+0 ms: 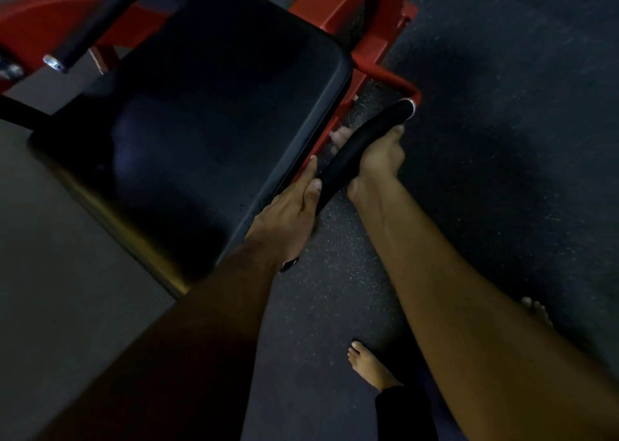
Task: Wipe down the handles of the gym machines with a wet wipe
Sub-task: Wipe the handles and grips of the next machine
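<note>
A black padded handle (361,146) runs diagonally beside the right edge of the black seat (207,122), its far end capped with a metal ring. My right hand (378,156) grips the handle's upper part from the right; its fingertips show on the far side. My left hand (288,216) holds the handle's lower end, thumb on top and index finger stretched along the seat edge. No wet wipe shows; whether one lies under a palm cannot be told.
The red machine frame (365,38) runs behind and to the right of the seat, with a red bar curving to the handle's far end. Another black grip (83,35) sticks out at top left. My bare foot (368,363) stands on the dark speckled floor (502,105).
</note>
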Available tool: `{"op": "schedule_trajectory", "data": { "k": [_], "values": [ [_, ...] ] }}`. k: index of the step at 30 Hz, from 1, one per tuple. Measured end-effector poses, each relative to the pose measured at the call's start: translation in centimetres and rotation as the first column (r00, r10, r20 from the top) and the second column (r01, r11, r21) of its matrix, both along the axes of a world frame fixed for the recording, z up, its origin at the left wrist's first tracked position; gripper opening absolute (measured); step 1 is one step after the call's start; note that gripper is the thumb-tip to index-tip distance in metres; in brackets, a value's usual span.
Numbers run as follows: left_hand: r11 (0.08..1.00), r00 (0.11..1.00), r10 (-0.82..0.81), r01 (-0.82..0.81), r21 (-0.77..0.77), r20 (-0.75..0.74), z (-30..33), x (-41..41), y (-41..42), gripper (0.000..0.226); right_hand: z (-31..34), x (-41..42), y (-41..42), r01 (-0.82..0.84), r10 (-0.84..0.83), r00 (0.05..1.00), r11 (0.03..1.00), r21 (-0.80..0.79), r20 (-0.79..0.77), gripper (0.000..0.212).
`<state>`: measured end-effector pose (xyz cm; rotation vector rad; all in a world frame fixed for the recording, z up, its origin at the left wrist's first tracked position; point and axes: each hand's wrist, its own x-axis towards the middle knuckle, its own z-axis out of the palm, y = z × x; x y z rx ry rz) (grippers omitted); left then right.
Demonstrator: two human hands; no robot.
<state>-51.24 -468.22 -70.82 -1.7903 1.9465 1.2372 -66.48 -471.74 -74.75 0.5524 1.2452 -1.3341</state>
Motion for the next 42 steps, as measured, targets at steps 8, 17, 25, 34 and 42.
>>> {"op": "schedule_trajectory", "data": {
  "k": [8, 17, 25, 34, 42],
  "values": [
    [1.000, 0.996, -0.012, 0.010, -0.021, -0.085, 0.4, -0.1, -0.2, 0.060, 2.0, 4.8, 5.0, -0.143, 0.133, 0.985, 0.986, -0.084, -0.113, 0.066],
    [1.000, 0.999, -0.013, 0.013, -0.006, -0.031, 0.9, -0.5, -0.3, 0.056, 2.5, 9.8, 10.5, -0.321, 0.323, 0.946, 0.925, -0.203, -0.027, 0.046],
    [1.000, 1.000, -0.012, 0.011, -0.014, -0.029, 0.7, -0.3, -0.2, 0.056, 2.9, 8.1, 9.8, -0.330, 0.351, 0.928, 0.931, -0.157, 0.125, 0.044],
    [1.000, 1.000, 0.002, -0.002, 0.006, 0.017, 1.0, -0.7, -0.2, 0.052, 0.8, -2.3, -0.3, -0.058, 0.051, 0.995, 0.995, 0.078, 0.090, 0.059],
    [0.999, 0.998, -0.022, 0.020, -0.028, -0.062, -0.1, 0.2, -0.3, 0.054, 1.3, 3.5, 4.0, -0.155, 0.153, 0.984, 0.988, 0.022, 0.097, 0.063]
  ]
}}
